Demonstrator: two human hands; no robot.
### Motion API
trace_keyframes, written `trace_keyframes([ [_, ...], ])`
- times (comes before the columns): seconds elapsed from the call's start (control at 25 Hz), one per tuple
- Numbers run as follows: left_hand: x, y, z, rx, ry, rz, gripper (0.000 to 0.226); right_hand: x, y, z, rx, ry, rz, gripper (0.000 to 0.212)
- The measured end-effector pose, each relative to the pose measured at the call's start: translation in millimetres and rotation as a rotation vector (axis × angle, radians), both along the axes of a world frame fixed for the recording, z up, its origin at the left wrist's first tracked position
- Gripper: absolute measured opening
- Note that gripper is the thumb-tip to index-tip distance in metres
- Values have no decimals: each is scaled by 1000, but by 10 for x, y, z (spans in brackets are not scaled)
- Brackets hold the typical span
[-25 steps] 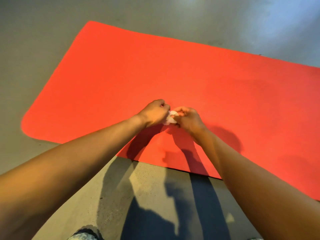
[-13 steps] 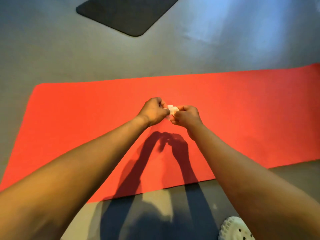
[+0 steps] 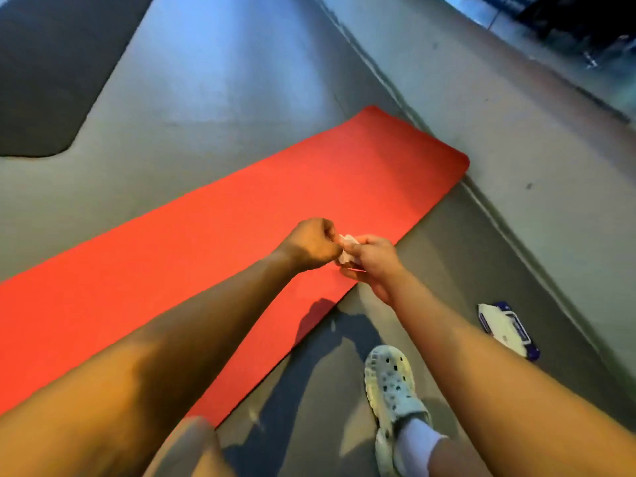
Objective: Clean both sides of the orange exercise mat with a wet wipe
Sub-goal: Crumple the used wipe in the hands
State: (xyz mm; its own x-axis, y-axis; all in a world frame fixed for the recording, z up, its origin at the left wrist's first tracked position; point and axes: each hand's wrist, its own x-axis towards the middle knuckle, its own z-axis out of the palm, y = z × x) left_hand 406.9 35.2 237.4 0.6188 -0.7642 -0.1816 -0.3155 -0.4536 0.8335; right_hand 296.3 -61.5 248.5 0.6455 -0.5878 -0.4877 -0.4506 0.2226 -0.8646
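- The orange exercise mat (image 3: 213, 242) was laid flat on the grey floor (image 3: 213, 108). It was a long, thin rectangle with rounded corners and a smooth, matte, foam-like face.
- Its long axis was seen to run from about 8 o'clock to 2 o'clock in the frame, with one short end pointed toward 2 o'clock, close to a raised seam in the floor.
- The wet wipe (image 3: 347, 248) was seen as a small, crumpled white wad, held above the mat's near long edge, just right of the picture's centre.
- The left hand (image 3: 311, 243) was closed almost into a fist, its fingers pinched on the wipe's left side.
- The right hand (image 3: 375, 261) was curled shut around the wipe's right side, so the wad was gripped between both hands; how much of it was hidden in the palm could not be told.
- Both bare forearms were stretched in from the lower corners, and their shadows were cast on the mat and floor.
- A pale, perforated, rubbery clog (image 3: 394, 394) with a white sock (image 3: 421, 442) was planted on the floor at about 5 o'clock, apart from the mat's edge.
- A flat white and dark blue packet (image 3: 507, 330), glossy and roughly rectangular, was left on the floor at 4 o'clock, well apart from the mat.
- A dark grey mat (image 3: 44, 74) with a rounded corner was spread at 10 o'clock, separated from the orange one by bare floor.
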Motion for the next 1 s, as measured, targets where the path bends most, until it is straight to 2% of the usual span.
trace_keyframes([
  [0.12,-319,-344,159,-55,79,-89,29,-455,-225,201,-79,12,-91,3],
  [0.2,-529,-541,258,-144,174,-97,23,-633,-357,335,-103,-9,-128,2],
  [0.32,-831,-874,339,-246,204,-96,15,-889,-593,493,-151,-18,-206,4],
  [0.44,-1232,-1274,435,-234,232,-122,15,-1277,-930,589,-166,36,-254,8],
  [0.52,-1567,-1595,477,-185,188,-175,13,-1635,-1149,628,-80,-18,-323,8],
  [0.6,-1904,-1904,469,-132,157,-223,11,-1986,-1368,617,-92,-49,-413,11],
  [0.68,-2176,-2155,432,-106,150,-254,12,-2282,-1553,593,-146,11,-473,18],
  [0.84,-3043,-2655,323,-54,192,-370,10,-3114,-1929,547,-256,256,-553,26],
  [0.92,-3544,-2812,279,-47,253,-444,15,-3624,-2048,516,-328,315,-629,21],
  [1.0,-3956,-2905,238,-39,234,-553,9,-4078,-2087,448,-420,351,-756,9],
])
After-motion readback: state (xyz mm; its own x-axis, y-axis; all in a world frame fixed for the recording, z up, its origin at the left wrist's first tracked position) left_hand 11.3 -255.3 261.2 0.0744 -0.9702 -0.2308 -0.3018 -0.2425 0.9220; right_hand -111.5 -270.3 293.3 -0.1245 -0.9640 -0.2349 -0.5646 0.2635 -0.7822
